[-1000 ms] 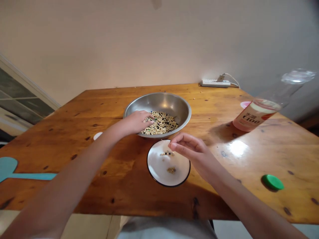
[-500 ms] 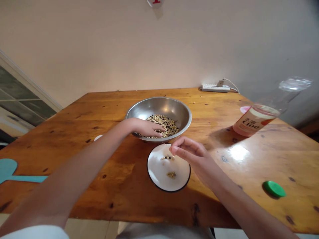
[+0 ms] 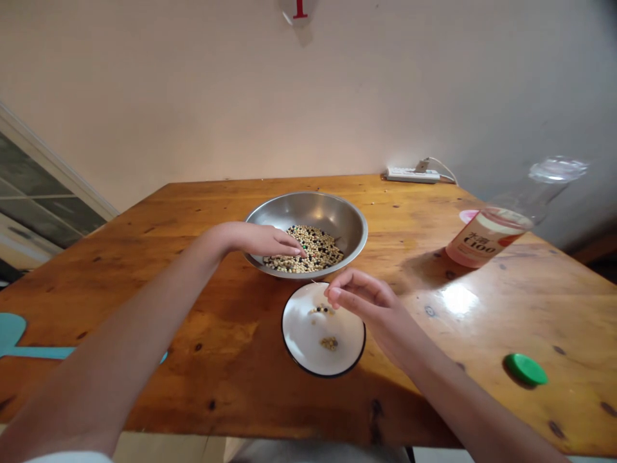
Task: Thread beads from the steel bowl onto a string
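A steel bowl (image 3: pixel 354 222) holds many small round pieces, pale and black, that look like beans (image 3: pixel 318 247). My left hand (image 3: pixel 265 240) reaches over its near left rim, fingers stretched out and low above the beans; whether the fingertips touch them I cannot tell. In front of the bowl lies a white plate with a dark rim (image 3: pixel 301 344). It bears a short row of pale and black beans (image 3: pixel 321 309) and a small brownish heap (image 3: pixel 329 343). Above the plate's right side, my right hand (image 3: pixel 364 296) pinches a thin needle-like thing (image 3: pixel 315 281) between thumb and forefinger.
A clear bottle with a pink label (image 3: pixel 477 238) stands on the right, and a green lid (image 3: pixel 526 369) lies nearer me. A power strip (image 3: pixel 412 174) sits by the wall. On the left a light-blue fly-swatter-shaped thing (image 3: pixel 43 352) lies partly under my left forearm.
My left hand has drawn back a little to the left and up from the beans. My right hand keeps its pinch over the plate. The view has shifted slightly.
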### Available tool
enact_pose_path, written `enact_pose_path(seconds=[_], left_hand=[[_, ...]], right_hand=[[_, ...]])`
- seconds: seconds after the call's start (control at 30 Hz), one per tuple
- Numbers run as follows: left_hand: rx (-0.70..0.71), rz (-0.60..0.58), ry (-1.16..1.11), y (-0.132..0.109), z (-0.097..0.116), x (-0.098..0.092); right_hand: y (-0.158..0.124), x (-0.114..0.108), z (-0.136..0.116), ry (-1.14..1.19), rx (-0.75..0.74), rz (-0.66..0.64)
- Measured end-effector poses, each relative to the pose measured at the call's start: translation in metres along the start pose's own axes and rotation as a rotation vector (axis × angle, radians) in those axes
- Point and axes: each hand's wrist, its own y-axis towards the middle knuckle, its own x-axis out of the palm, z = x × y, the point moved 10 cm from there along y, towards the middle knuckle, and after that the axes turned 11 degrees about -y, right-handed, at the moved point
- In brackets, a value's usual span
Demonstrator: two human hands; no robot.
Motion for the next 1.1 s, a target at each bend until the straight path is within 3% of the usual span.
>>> enact_pose_path(seconds=[0.1, 0.37, 0.73, 0.8, 0.97, 1.03, 1.1], left_hand=[[-0.021, 0.091, -0.009, 0.002, -0.013, -0.011], [-0.230, 0.105, 0.166, 0.016, -0.032, -0.005], [0.078, -0.089, 0.033, 0.026, 0.021, 0.027], [0.112, -0.052, -0.026, 0.025, 0.026, 0.021], [0.136, 0.244, -0.069, 0.019, 0.019, -0.018], [0.106, 0.232, -0.018, 0.019, 0.012, -0.018], [0.054, 0.117, 0.016, 0.021, 0.005, -0.006]], right_hand=[[0.000, 0.001, 0.000, 0.004, -0.005, -0.003], [-0.001, -0.001, 0.000, -0.012, -0.008, 0.012], [0.000, -0.002, 0.002, -0.026, 0.008, 0.021], [0.000, -0.002, 0.001, -0.033, 0.013, 0.026], [0.000, -0.002, 0.001, -0.046, 0.024, 0.029], [0.000, -0.002, 0.001, -0.047, 0.028, 0.032], [-0.001, -0.002, 0.001, -0.041, 0.027, 0.032]])
